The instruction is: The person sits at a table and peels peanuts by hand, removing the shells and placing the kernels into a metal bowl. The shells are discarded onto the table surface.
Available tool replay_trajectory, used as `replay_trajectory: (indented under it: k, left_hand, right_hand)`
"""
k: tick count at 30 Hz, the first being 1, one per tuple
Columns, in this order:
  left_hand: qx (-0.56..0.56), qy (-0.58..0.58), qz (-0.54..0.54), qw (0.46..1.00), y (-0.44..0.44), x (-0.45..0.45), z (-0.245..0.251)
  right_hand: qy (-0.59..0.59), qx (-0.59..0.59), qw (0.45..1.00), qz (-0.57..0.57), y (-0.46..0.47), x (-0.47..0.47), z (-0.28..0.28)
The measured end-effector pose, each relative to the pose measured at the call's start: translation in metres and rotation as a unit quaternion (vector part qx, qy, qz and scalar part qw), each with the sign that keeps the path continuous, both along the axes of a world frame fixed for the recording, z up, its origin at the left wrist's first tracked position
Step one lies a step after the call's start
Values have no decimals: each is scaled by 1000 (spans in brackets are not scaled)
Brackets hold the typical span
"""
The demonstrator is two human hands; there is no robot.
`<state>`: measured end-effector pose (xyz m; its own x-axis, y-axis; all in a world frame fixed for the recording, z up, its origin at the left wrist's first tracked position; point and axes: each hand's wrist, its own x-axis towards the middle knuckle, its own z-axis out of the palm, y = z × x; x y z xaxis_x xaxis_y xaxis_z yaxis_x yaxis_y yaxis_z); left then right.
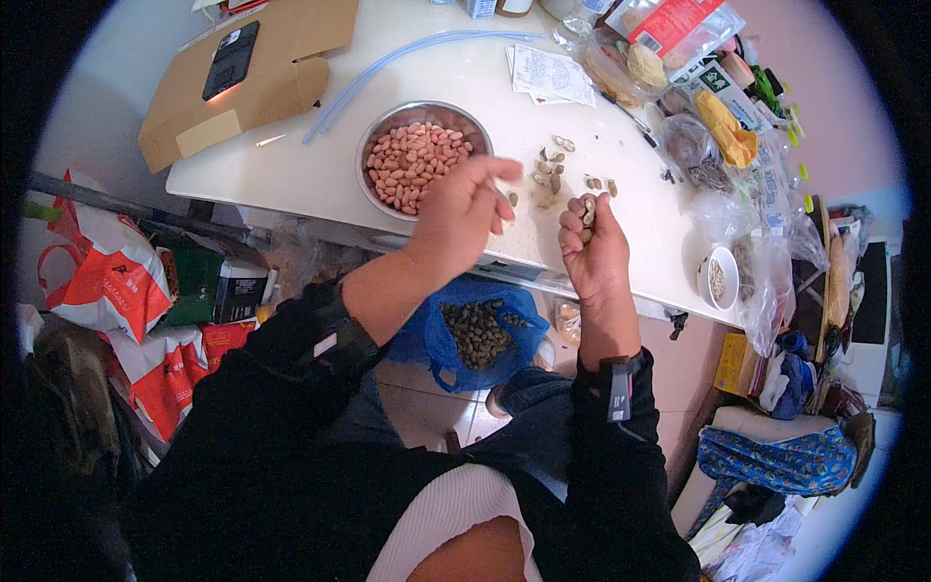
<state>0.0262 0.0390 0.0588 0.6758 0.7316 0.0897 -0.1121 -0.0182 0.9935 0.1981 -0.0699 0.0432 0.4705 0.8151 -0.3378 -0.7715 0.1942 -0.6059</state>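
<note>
My right hand (598, 251) is above the table, its fingers curled around a peanut shell (588, 209) that shows between thumb and fingers. My left hand (462, 211) hangs over the right rim of a steel bowl (361, 161). Its fingers are bent and apart at the tips, slightly blurred, and the palm is hidden from me. Pink shelled peanuts (414, 156) fill much of the bowl. Between and beyond my hands, several peanuts in the shell and shell pieces (550, 171) are scattered on the white table (451, 80).
A blue plastic bag (534, 320) of dark unshelled peanuts (476, 335) stands below the table edge. A small white bowl (718, 276) sits at right beside plastic bags. Cardboard (291, 94) with a phone (231, 60), blue tubing (407, 51) and papers (553, 75) lie farther back.
</note>
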Motion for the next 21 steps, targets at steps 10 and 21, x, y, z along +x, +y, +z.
replay_trajectory:
  k: [10, 21]
  left_hand:
    - [112, -36, 134, 984, 11, -7, 5]
    - [89, 2, 1, 996, -16, -1, 1]
  right_hand:
    - [-459, -235, 856, -44, 18, 17, -26]
    - [-698, -325, 637, -35, 34, 5, -20]
